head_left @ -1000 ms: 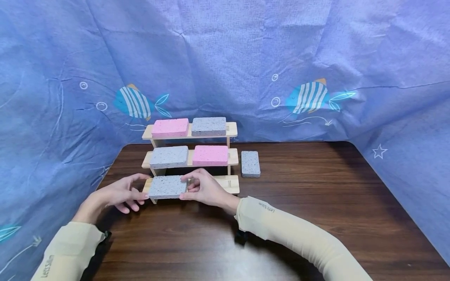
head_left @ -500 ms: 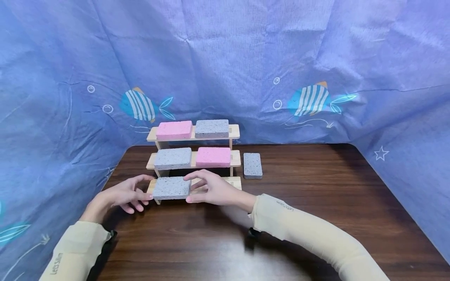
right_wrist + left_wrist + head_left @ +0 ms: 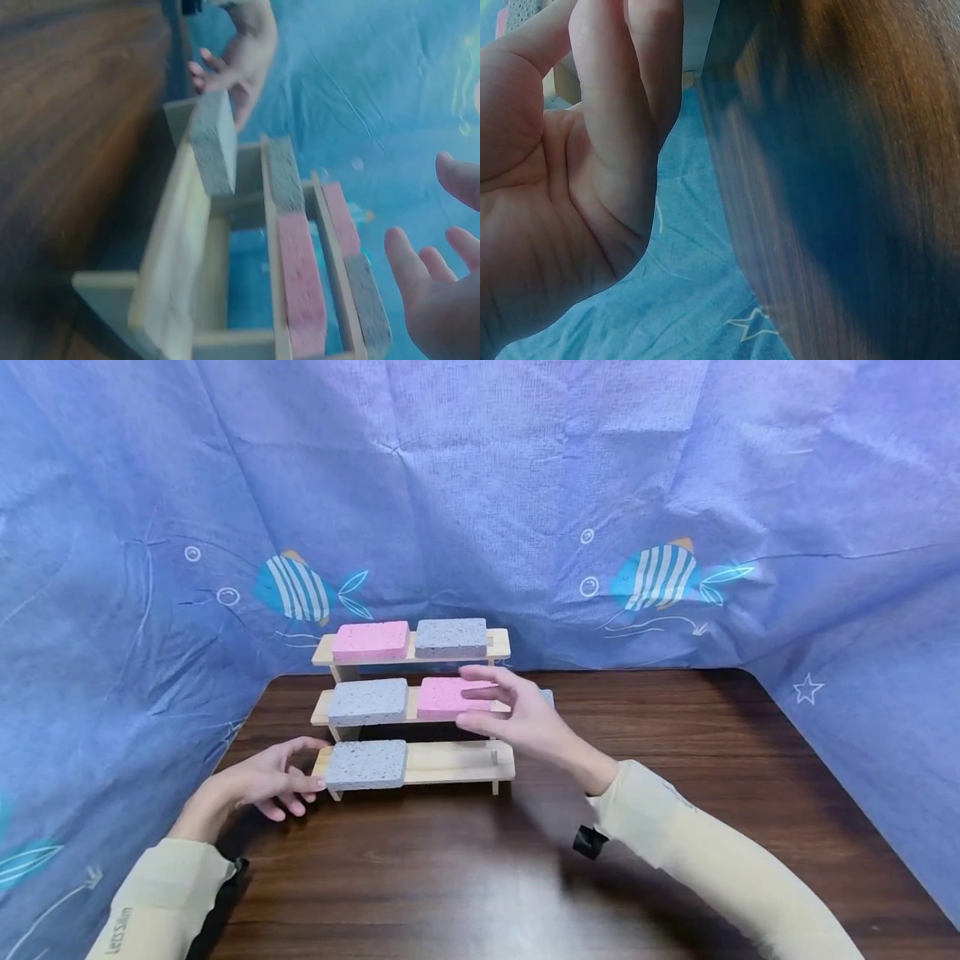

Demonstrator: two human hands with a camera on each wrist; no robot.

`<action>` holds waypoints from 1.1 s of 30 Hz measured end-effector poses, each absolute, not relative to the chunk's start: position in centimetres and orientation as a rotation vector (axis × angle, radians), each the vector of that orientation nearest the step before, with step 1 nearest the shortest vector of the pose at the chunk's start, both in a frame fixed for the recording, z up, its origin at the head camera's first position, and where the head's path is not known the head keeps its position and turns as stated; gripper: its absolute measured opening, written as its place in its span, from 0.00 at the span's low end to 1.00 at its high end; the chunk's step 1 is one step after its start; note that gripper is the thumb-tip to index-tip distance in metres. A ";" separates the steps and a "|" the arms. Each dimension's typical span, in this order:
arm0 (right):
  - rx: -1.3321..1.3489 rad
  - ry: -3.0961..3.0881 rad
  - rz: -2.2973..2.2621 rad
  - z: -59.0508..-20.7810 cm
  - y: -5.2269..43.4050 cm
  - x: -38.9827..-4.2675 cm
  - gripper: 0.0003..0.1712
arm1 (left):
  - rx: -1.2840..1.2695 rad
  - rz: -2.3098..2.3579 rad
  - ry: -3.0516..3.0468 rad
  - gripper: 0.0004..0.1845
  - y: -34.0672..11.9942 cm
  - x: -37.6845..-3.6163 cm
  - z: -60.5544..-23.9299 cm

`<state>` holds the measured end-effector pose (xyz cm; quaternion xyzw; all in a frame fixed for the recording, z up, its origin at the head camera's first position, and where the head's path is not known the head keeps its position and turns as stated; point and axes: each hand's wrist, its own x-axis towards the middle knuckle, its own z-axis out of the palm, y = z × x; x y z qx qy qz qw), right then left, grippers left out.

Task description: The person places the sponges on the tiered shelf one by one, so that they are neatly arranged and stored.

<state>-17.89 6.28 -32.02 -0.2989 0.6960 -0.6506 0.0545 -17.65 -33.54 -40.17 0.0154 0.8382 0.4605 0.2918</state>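
A three-tier wooden shelf (image 3: 457, 761) stands on a dark wooden table (image 3: 697, 777). The top tier holds a pink block (image 3: 371, 642) and a grey block (image 3: 451, 637). On the middle tier lie a grey block (image 3: 367, 701) and a pink block (image 3: 438, 697). One grey block (image 3: 366, 764) lies at the left of the bottom tier. My left hand (image 3: 311, 767) rests at that block's left end with loose fingers. My right hand (image 3: 471, 698) hovers open and empty before the middle tier. In the right wrist view the bottom grey block (image 3: 214, 142) shows edge-on.
A loose grey block (image 3: 549, 696) lies on the table right of the shelf, mostly hidden behind my right hand. Blue fish-print cloth (image 3: 675, 527) hangs around the table's back and sides. The table's left edge (image 3: 727, 172) runs close to my left hand.
My right hand let go of the bottom grey block and rose up and to the right. The block stays on the bottom tier. My left hand barely moved.
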 end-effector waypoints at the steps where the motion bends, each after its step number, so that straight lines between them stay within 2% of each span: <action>1: -0.899 2.121 -2.000 -31.4 6.7 -18.0 0.33 | 0.046 1.231 2.233 0.43 -33.5 -17.8 -40.0; 3: -0.906 2.154 -2.035 -30.5 7.6 -18.3 0.33 | 0.060 1.238 2.236 0.43 -33.4 -18.1 -39.5; 11: -0.944 2.437 -2.050 -32.2 10.9 -20.4 0.34 | 0.061 1.246 2.236 0.43 -33.4 -17.6 -39.7; 20: -0.682 2.738 -1.760 -37.7 14.2 -23.7 0.43 | 0.071 1.243 2.219 0.43 -33.6 -17.8 -39.8; 26: -0.684 2.919 -1.400 -40.6 15.3 -25.3 0.51 | 0.065 1.247 2.218 0.43 -33.6 -17.9 -39.9; 33: -0.742 2.940 -1.200 -43.3 15.9 -26.4 0.52 | 0.062 1.256 2.218 0.44 -33.7 -17.9 -40.1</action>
